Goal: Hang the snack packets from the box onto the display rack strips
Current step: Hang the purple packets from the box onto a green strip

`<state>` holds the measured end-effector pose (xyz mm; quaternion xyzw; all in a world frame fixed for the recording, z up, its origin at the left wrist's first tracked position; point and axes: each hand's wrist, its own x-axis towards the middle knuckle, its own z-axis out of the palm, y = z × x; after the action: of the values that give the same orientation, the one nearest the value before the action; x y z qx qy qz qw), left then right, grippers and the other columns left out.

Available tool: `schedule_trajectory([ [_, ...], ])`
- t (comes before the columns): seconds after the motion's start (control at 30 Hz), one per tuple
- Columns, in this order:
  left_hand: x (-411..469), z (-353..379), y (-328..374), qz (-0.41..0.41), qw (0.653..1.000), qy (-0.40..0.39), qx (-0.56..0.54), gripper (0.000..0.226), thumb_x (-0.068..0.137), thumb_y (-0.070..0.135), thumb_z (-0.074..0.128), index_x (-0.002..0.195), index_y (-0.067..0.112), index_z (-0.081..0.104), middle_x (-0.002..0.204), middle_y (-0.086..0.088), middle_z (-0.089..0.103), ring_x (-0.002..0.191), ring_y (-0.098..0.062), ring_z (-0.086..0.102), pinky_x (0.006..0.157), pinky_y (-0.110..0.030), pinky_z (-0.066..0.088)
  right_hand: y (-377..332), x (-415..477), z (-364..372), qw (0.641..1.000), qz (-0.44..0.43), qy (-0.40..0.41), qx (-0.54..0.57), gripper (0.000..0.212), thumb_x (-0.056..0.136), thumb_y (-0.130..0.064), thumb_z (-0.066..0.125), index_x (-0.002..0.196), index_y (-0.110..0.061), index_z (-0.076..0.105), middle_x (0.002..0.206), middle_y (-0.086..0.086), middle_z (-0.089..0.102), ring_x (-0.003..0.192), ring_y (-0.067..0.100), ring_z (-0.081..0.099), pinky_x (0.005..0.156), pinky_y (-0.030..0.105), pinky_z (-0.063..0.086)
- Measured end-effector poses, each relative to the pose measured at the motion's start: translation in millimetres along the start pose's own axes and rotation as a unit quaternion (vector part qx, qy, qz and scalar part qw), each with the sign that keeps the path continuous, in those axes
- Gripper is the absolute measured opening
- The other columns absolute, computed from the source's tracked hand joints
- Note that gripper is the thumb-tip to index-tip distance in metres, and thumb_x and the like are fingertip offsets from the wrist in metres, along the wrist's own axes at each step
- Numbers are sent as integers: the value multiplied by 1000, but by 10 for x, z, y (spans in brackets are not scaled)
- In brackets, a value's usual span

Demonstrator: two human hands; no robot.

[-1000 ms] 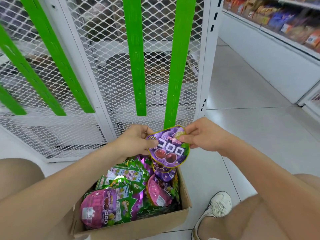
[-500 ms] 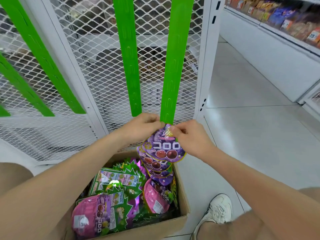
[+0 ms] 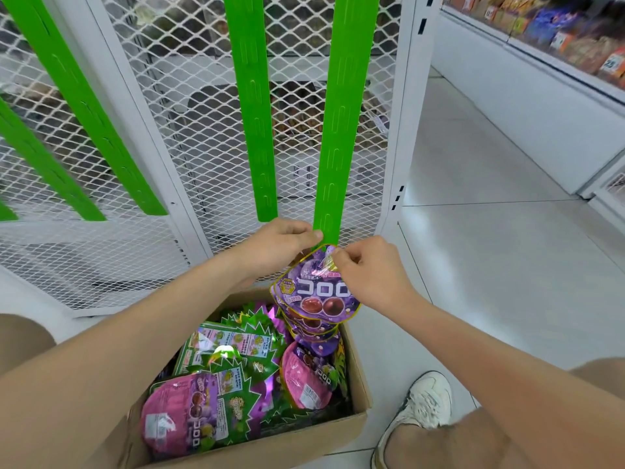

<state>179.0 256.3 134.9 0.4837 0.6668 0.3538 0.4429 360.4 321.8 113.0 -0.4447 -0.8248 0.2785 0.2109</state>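
One packet, top between fingers

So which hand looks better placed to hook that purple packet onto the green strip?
Right. The right hand pinches the top of the purple foil snack packet, just under the lower end of the green plastic strip; the left hand seems only to hold that end steady.

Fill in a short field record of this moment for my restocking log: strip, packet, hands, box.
strip: green, on white mesh, nothing hung on its visible part
packet: purple, top at the strip's lower end, hooking not visible
left hand: fingers curled at the strip's lower end; what they pinch is unclear
right hand: pinches the packet's top
box: open cardboard, below the hands, holds other packets
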Motion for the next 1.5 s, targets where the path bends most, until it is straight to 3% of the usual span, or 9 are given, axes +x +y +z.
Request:
schedule_trajectory([
  [0.27,3,7,-63,59,995,56,60,29,103,39,66,78,24,72,78,4,69,72,-8,63,78,-31,49,121,28,44,993,-17,-76,-91,61,103,-33,57,51,-9,35,47,5,33,52,28,32,56,38,30],
  [0.47,-129,184,-476,41,907,233,348,29,99,38,65,107,15,49,94,-3,62,79,-24,61,68,-40,49,144,-115,-33,955,28,-155,-251,37,102,-36,56,74,-15,46,81,10,53,91,40,65,68,35,43],
  [0.63,-289,567,-1208,-22,892,-81,445,11,90,19,64,101,19,61,104,-4,68,100,-31,68,76,-39,54,109,-309,5,907,-3,-303,-294,31,100,-28,55,77,-14,39,83,5,48,92,36,62,72,34,47],
  [0.7,-312,714,-1553,43,834,-213,508,42,87,1,67,124,22,62,121,-4,62,113,-31,64,86,-42,55,158,-335,52,892,-29,-334,-304,40,101,-28,54,68,-16,34,72,0,39,82,31,53,69,33,43],
  [0.8,-376,933,-1792,124,724,-223,641,56,93,0,69,143,20,57,141,-7,59,131,-33,53,110,-48,45,236,-353,126,874,-62,-361,-320,35,100,-28,54,70,-18,39,72,1,44,80,31,54,66,34,45],
  [0.93,-374,1013,-1825,185,668,-184,697,27,98,6,64,123,15,70,124,-9,71,120,-33,58,108,-49,42,292,-337,204,864,-76,-377,-325,28,100,-30,52,77,-19,40,84,2,47,90,35,62,67,36,47],
  [1.17,-180,586,-1442,74,914,-116,382,20,103,12,56,87,19,48,83,0,56,79,-35,61,68,-39,48,239,-267,163,843,-71,-423,-326,30,88,-41,64,85,-13,55,82,6,59,79,31,63,72,40,59],
  [1.3,-270,260,-1074,77,960,-60,261,12,106,12,57,98,20,60,90,-1,70,85,-24,66,84,-44,54,175,-299,10,836,-45,-454,-304,80,71,-68,81,126,-13,61,116,5,69,106,30,67,92,40,58],
  [1.5,-587,11,-716,3,999,-42,33,8,109,14,55,106,15,61,102,-9,73,84,-20,56,72,-36,54,128,-337,-176,898,114,-416,-89,35,77,-40,90,101,-25,68,84,-4,72,73,22,71,63,27,59],
])
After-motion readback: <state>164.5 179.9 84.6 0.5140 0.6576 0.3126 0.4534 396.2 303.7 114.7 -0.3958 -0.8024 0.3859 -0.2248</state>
